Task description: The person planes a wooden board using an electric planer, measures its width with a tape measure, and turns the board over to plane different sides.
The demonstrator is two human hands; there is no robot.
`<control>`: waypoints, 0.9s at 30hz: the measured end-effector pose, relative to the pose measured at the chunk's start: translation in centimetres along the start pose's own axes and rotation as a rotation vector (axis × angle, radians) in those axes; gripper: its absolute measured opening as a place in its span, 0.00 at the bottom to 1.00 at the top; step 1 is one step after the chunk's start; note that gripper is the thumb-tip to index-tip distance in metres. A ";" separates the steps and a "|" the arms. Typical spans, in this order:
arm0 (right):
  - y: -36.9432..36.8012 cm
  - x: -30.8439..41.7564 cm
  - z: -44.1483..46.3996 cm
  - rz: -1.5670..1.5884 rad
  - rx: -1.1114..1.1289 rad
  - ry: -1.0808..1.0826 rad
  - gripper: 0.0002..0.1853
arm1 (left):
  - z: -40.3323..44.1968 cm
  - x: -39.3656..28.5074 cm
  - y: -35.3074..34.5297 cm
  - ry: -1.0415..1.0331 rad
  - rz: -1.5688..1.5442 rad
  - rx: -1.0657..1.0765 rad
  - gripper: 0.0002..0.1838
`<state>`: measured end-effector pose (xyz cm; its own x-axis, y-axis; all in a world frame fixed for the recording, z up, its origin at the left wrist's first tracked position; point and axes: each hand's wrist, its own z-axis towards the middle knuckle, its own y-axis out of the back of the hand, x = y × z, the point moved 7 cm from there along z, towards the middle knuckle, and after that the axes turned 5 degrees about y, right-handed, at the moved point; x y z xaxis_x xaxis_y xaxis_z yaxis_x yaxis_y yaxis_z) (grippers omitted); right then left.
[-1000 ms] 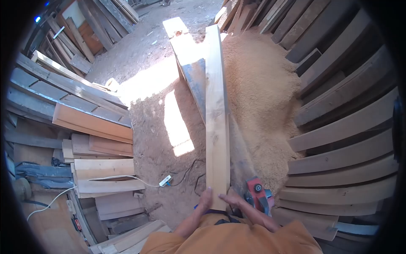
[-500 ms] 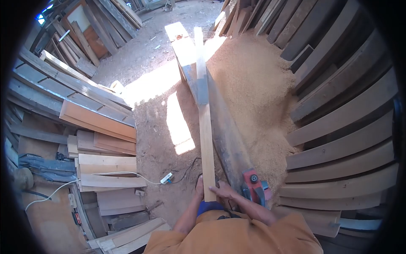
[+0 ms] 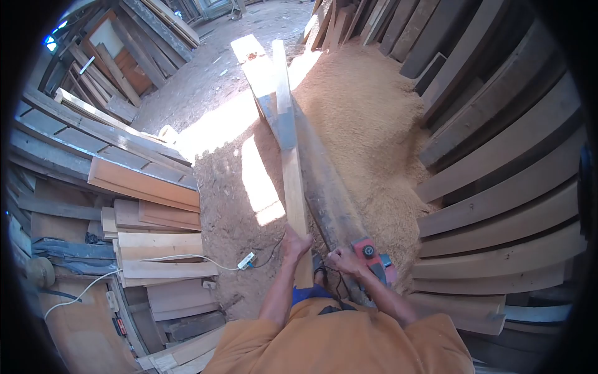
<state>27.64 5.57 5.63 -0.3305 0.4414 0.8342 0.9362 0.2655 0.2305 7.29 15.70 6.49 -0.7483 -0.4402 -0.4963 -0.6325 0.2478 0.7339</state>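
A long pale wooden board (image 3: 293,187) runs away from my body, its far part lying along a narrow bench (image 3: 336,212). My left hand (image 3: 296,244) is closed around the board near its close end, thumb across the top. To the right of the board, my right hand (image 3: 344,260) has its fingers curled in, beside a red electric planer (image 3: 366,250) resting on the bench. Whether those fingers hold anything is hidden. A dark cord (image 3: 340,283) hangs just below the right hand.
Sawdust (image 3: 355,124) is heaped right of the bench. Curved planks (image 3: 498,218) line the right side; stacked boards (image 3: 162,240) lie on the left. A white power strip (image 3: 246,260) with a cable sits on the dirt floor.
My left hand has moved forward along the board and now wraps over it. My right hand has left the board and moved right, beside the planer. The view has shifted slightly.
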 end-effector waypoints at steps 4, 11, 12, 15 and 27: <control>1.6 1.6 -0.3 -0.038 0.030 -0.033 0.20 | -2.1 2.2 3.3 0.010 0.056 -0.015 0.42; 3.1 -2.3 2.8 0.074 -0.105 -0.005 0.17 | -0.2 13.2 8.3 -0.098 0.220 -0.035 0.42; 3.7 -2.0 3.0 0.078 -0.108 -0.022 0.17 | 0.8 14.4 9.1 -0.074 0.246 -0.016 0.42; 6.8 1.1 2.6 0.070 -0.166 -0.064 0.16 | 5.0 18.1 10.7 0.138 0.477 0.077 0.43; 14.9 -0.7 2.5 0.089 -0.448 -0.122 0.14 | 21.1 8.9 13.7 -0.025 0.450 -0.346 0.49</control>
<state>41.57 11.33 7.25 -0.2330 0.5502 0.8019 0.9123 -0.1619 0.3761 -12.25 33.42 2.35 -0.9360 -0.3353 -0.1073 -0.1510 0.1070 0.9827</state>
